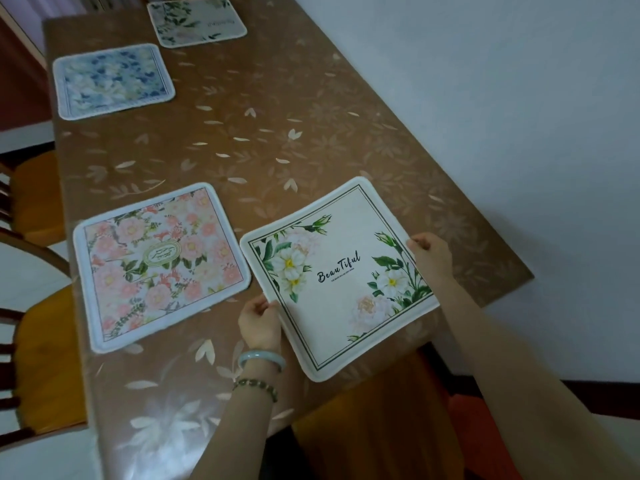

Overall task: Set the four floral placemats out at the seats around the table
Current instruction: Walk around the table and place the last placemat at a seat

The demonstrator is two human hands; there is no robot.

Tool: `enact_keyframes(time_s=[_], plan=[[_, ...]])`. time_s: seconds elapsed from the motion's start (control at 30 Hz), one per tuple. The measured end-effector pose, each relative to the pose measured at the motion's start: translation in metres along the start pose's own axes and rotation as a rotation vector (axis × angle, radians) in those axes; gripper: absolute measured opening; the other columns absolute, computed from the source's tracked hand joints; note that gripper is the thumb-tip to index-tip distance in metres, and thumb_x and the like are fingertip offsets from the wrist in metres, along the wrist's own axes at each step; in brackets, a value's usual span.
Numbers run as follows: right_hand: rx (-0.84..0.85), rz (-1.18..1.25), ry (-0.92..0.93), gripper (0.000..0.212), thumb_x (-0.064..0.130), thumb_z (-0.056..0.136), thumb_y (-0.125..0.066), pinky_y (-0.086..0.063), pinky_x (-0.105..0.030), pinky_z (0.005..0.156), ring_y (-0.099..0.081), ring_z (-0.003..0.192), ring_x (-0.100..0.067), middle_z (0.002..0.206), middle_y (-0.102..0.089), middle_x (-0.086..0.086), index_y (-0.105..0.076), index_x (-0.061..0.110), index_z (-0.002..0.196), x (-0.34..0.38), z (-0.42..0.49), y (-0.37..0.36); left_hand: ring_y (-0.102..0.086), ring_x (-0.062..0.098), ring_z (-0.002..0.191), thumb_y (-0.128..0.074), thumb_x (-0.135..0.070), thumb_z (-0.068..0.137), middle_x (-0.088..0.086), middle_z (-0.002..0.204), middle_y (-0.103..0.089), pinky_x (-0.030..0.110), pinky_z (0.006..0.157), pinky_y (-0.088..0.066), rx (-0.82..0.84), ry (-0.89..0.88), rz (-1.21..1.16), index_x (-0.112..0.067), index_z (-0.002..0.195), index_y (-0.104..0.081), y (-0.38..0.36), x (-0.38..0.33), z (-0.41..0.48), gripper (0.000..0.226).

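Observation:
A cream placemat (337,289) with white flowers and the word "Beautiful" lies at the table's near right edge, its near corner hanging past the edge. My left hand (259,322) pinches its left side and my right hand (431,254) pinches its right side. To its left a pink floral placemat (161,265) lies flat. Farther along the left side lies a blue floral placemat (112,79). A pale green leafy placemat (195,20) lies at the far end.
The table (284,126) has a brown cloth with a leaf pattern under clear plastic. Wooden chairs with orange cushions (34,192) stand along the left side. An orange seat (377,420) shows under the near right edge. A white wall (502,98) runs along the right.

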State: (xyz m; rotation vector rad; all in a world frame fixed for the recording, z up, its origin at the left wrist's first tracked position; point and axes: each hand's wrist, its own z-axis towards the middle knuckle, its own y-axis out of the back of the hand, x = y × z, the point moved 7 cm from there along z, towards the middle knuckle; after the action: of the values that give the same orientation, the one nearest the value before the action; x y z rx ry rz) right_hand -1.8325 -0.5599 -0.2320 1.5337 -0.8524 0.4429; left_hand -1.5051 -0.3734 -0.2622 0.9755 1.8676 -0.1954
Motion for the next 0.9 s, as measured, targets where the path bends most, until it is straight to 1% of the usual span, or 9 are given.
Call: enact_keyframes(time_s=[0.1,0.17,0.27,0.4,0.57,0.7,0.9], plan=[[0.024,-0.002,-0.027,0.013,0.019,0.092,-0.059,-0.039,-0.029,0.075,-0.054,0.082,-0.019,0.086,-0.060,-0.003,-0.064,0.007,0.095,-0.020,-0.009,0.002,-0.061,0.027,0.087,-0.064,-0.002,0.085,0.015,0.099,-0.068,0.030,0.077,-0.046,0.023,0.047,0.011,0.002,0.109,-0.066,-0.003,0.019,-0.007,0.025],[0.045,0.023,-0.038,0.011,0.016,0.091,-0.059,-0.040,-0.029,0.075,-0.055,0.082,-0.020,0.086,-0.061,-0.005,-0.064,0.007,0.093,-0.031,-0.013,0.001,-0.061,0.025,0.085,-0.067,-0.004,0.084,0.012,0.096,-0.068,0.029,0.078,-0.046,0.029,0.067,0.033,0.000,0.106,-0.067,-0.005,0.029,-0.009,0.023],[0.061,0.033,-0.043,0.011,0.013,0.091,-0.059,-0.040,-0.029,0.076,-0.056,0.084,-0.021,0.087,-0.063,-0.007,-0.066,0.004,0.093,-0.043,-0.015,-0.003,-0.061,0.024,0.085,-0.070,-0.008,0.083,0.010,0.093,-0.068,0.026,0.076,-0.043,0.038,0.052,0.080,-0.004,0.101,-0.067,-0.006,0.037,-0.005,0.019],[0.072,0.026,-0.064,0.013,0.014,0.092,-0.059,-0.038,-0.027,0.074,-0.056,0.083,-0.020,0.088,-0.064,-0.008,-0.066,0.004,0.095,-0.053,-0.012,-0.013,-0.064,0.027,0.090,-0.073,-0.015,0.081,0.012,0.097,-0.071,0.030,0.081,-0.048,0.050,0.012,0.178,-0.003,0.103,-0.070,-0.007,0.042,0.001,0.025],[0.075,-0.074,-0.033,0.009,0.015,0.093,-0.059,-0.038,-0.027,0.075,-0.055,0.081,-0.017,0.085,-0.062,-0.002,-0.064,0.008,0.091,-0.061,-0.008,-0.021,-0.057,0.019,0.078,-0.075,-0.018,0.081,0.006,0.090,-0.069,0.026,0.074,-0.042,0.021,-0.015,0.264,-0.003,0.099,-0.072,-0.003,0.041,0.003,0.024],[0.101,-0.149,0.008,0.010,0.014,0.092,-0.060,-0.037,-0.026,0.072,-0.053,0.076,-0.017,0.077,-0.059,0.000,-0.064,0.008,0.084,-0.061,-0.006,-0.025,-0.057,0.019,0.076,-0.075,-0.018,0.080,0.012,0.094,-0.072,0.025,0.072,-0.042,0.023,-0.037,0.314,-0.004,0.098,-0.073,-0.003,0.037,0.003,0.023],[0.154,-0.201,-0.014,0.015,0.012,0.092,-0.059,-0.035,-0.025,0.070,-0.052,0.073,-0.018,0.074,-0.057,-0.002,-0.057,0.009,0.078,-0.062,-0.007,-0.025,-0.058,0.019,0.072,-0.076,-0.019,0.080,0.012,0.093,-0.073,0.024,0.068,-0.043,-0.002,-0.019,0.332,-0.006,0.097,-0.074,-0.003,0.035,0.003,0.022]])
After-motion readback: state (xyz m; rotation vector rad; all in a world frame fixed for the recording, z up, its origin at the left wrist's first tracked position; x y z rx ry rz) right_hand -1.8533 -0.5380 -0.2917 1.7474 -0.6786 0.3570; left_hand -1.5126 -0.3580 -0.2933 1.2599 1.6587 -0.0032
